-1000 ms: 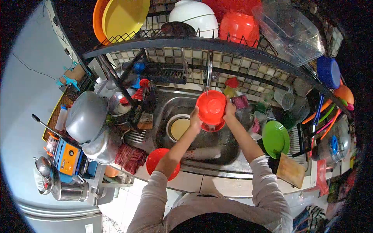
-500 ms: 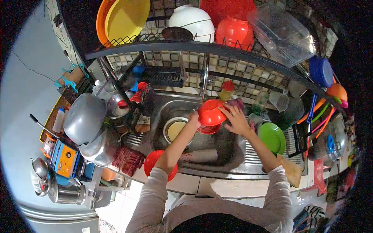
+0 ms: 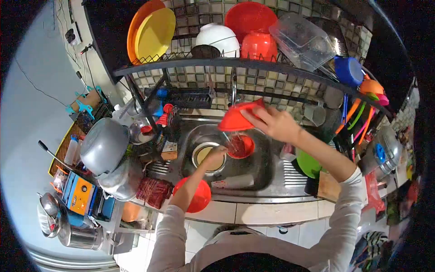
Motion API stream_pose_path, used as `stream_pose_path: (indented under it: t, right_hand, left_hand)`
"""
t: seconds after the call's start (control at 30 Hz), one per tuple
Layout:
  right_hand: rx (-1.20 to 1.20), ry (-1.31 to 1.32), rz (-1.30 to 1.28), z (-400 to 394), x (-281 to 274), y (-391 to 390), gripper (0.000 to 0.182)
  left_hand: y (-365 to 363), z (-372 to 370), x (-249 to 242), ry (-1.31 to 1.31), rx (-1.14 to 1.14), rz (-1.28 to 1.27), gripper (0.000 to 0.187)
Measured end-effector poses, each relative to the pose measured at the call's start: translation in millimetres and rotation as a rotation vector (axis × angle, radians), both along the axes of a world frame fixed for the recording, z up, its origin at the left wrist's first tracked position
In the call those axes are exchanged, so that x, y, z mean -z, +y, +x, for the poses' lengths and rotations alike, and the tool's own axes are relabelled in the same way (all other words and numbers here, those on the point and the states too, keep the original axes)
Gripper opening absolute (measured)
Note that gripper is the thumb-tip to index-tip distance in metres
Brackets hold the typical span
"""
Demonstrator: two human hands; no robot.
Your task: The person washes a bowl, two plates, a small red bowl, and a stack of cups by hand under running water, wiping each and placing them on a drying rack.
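Observation:
My right hand (image 3: pixel 281 124) grips a red bowl (image 3: pixel 238 119) by its edge and holds it tipped just below the faucet (image 3: pixel 234 90). Water runs down from it towards a second red bowl (image 3: pixel 247 147), which sits in the sink (image 3: pixel 267 170). My left hand (image 3: pixel 216 156) is lower, over the rim of a round metal pan (image 3: pixel 199 159) with a pale yellow inside, beside that second bowl. Its fingers point at the bowl but are too indistinct to tell whether they hold anything. A whitish cup (image 3: pixel 238 182) with red marks lies on its side in the sink.
Another red bowl (image 3: pixel 199 199) rests on the front counter edge, near a dark red cloth (image 3: pixel 154 192). A green plate (image 3: pixel 308 164) is on the right drainboard. Above the sink runs a dish rack (image 3: pixel 267 65) with bowls and a clear container. Large pots (image 3: pixel 106 145) stand at left.
The red bowl has gone from both hands to my right hand alone, raised and tipped. My left hand has dropped down and left. The bowl beneath is now more exposed.

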State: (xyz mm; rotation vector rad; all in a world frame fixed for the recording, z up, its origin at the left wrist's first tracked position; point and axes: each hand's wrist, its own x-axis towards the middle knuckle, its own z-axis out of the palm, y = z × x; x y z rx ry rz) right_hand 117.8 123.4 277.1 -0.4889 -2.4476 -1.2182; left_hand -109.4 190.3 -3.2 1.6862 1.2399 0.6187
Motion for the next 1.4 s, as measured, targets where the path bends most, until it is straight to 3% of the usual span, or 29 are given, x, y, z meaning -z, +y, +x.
stream_pose_path:
  t: [0.17, 0.23, 0.33, 0.4, 0.47, 0.5, 0.63, 0.7, 0.77, 0.8, 0.87, 0.93, 0.97, 1.0, 1.03, 1.1, 1.17, 1.23, 1.27, 1.33, 1.37, 1.4]
  right_hand:
    - [-0.126, 0.045, 0.138, -36, -55, -22, 0.054]
    - [-0.158, 0.079, 0.191, -52, -75, -29, 0.056]
    - [-0.338, 0.358, 0.209, -73, -107, -33, 0.055]
    - [-0.415, 0.496, 0.186, -79, -136, -32, 0.049]
    - [-0.264, 0.563, 0.330, -73, -159, -17, 0.032]
    - [-0.208, 0.579, 0.248, -72, -175, -24, 0.026]
    - [-0.110, 0.622, 0.230, -61, -203, 5, 0.022]
    - [0.223, 0.503, 0.195, -58, -202, 23, 0.021]
    - [0.302, 0.446, 0.236, -56, -199, 42, 0.021]
    - [0.389, 0.389, 0.275, -54, -200, 52, 0.020]
    - [0.519, 0.374, 0.166, -54, -209, 70, 0.020]
    - [0.831, 0.396, -0.127, -56, -216, 84, 0.030]
    - [0.830, 0.398, -0.125, -46, -217, 119, 0.030]
    - [0.639, 0.393, 0.012, -27, -213, 171, 0.022]
    - [0.446, 0.385, 0.146, -23, -211, 178, 0.016]
    - [0.394, 0.362, 0.234, -16, -212, 191, 0.016]
    - [0.341, 0.339, 0.319, -21, -212, 179, 0.018]
    - [0.696, 0.394, 0.220, -29, -213, 160, 0.019]
    - [0.694, 0.392, 0.218, -34, -210, 143, 0.019]
    - [0.876, 0.416, 0.230, -42, -209, 110, 0.043]
    - [0.874, 0.415, 0.229, -43, -215, 107, 0.043]
    - [0.919, 0.498, -0.105, -44, -221, 105, 0.047]
  left_hand:
    - [-38, -80, 7, 0.247, 0.202, 0.088, 0.052]
    - [-57, -112, 5, 0.313, 0.170, 0.123, 0.055]
    - [-93, -140, -6, 0.379, 0.032, 0.150, 0.062]
    - [-119, -151, -5, 0.656, -0.069, 0.335, 0.066]
    - [-144, -152, -3, 0.670, -0.165, 0.301, 0.060]
    - [-152, -152, -1, 0.697, -0.172, 0.318, 0.058]
    - [-178, -132, -17, 0.718, -0.232, 0.236, 0.049]
    - [-183, -128, -13, 0.715, -0.274, 0.161, 0.047]
    - [-184, -128, 4, 0.629, -0.371, 0.409, 0.040]
    - [-183, -129, 11, 0.627, -0.378, 0.410, 0.040]
    - [-180, -130, 17, 0.600, -0.382, 0.295, 0.039]
    - [-183, -128, 13, 0.593, -0.380, 0.317, 0.040]
    - [-183, -126, 10, 0.586, -0.373, 0.336, 0.041]
    - [-183, -125, 9, 0.586, -0.374, 0.338, 0.041]
    - [-182, -125, 9, 0.595, -0.378, 0.333, 0.041]
    - [-179, -127, 17, 0.605, -0.383, 0.330, 0.042]
    - [-172, -133, 38, 0.570, -0.344, 0.539, 0.041]
    - [-172, -132, 37, 0.593, -0.342, 0.486, 0.041]
    - [-174, -130, 32, 0.613, -0.340, 0.432, 0.041]
    - [-178, -126, 25, 0.614, -0.363, 0.448, 0.040]
    - [-180, -124, 20, 0.614, -0.382, 0.465, 0.040]
    - [-182, -122, 14, 0.613, -0.383, 0.463, 0.040]
